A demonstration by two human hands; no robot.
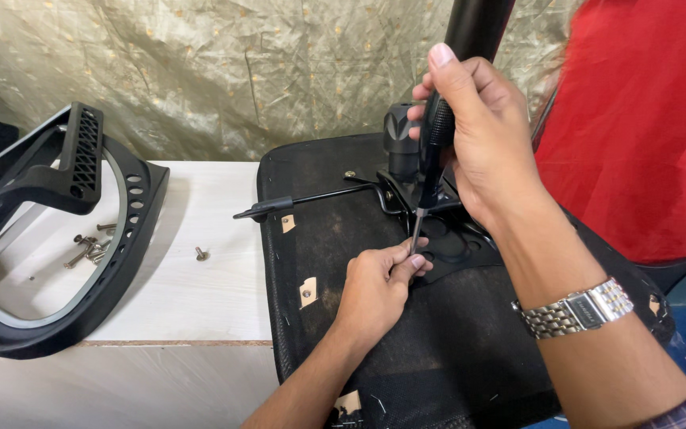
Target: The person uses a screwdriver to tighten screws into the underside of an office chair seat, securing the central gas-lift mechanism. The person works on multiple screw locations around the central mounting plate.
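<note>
right hand (482,135): upper centre of the frame, closed around the black handle of a screwdriver (430,163) held upright, tip down. wrist carries a metal watch (577,310).
left hand (375,290): centre, fingertips pinched narrowly at the screwdriver tip; whatever they pinch is hidden by the fingers.
seat underside (319,262): black fabric panel, centre to lower right, lower edge cut off by the frame.
metal mechanism plate (454,242): black, under the tip, partly covered by both hands.
lever (311,200): thin black rod running left from the plate.
gas cylinder (478,24): black column, top cut off at upper edge.
chair frame part (81,238): black, curved, perforated, left side, partly out of frame.
loose screws (89,248): small heap inside that curve; count hard to make out.
single screw (200,254): alone on the white table (192,294).
red fabric (645,119): upper right, shape unclear.
</note>
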